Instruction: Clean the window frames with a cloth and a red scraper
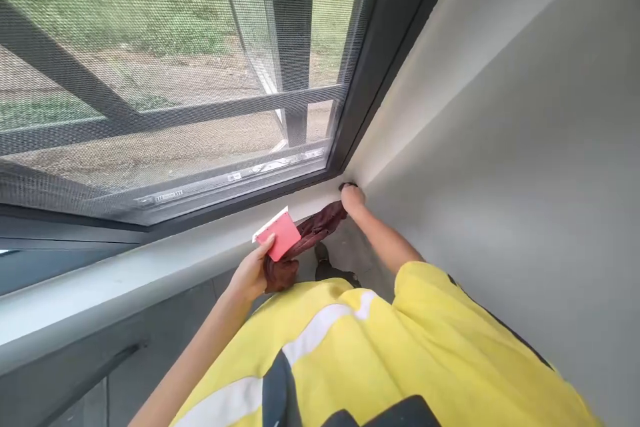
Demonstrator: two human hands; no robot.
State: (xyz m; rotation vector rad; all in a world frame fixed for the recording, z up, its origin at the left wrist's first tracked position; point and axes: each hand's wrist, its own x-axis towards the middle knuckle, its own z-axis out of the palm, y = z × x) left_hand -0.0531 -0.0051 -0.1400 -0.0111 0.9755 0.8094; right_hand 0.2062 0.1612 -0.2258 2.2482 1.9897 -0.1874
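Observation:
My left hand [255, 270] grips a flat pink scraper [283, 238] with a white edge strip, its thumb pressed on the pink face. A crumpled maroon cloth [317, 227] hangs bunched under the scraper and the same hand. The cloth stretches along the front of the sill toward my right hand [353, 197], which is closed at the sill's right corner, by the wall. Something small and dark [347, 185] shows at its fingertips; its kind cannot be made out. Whether the right hand also touches the cloth's far end is unclear.
A dark window frame [370, 67] with an insect screen [165, 47] rises above the white sill [125, 273]. A plain wall [525, 180] bounds the right side. Below the sill are the grey floor [357, 247] and a dark shoe [323, 253].

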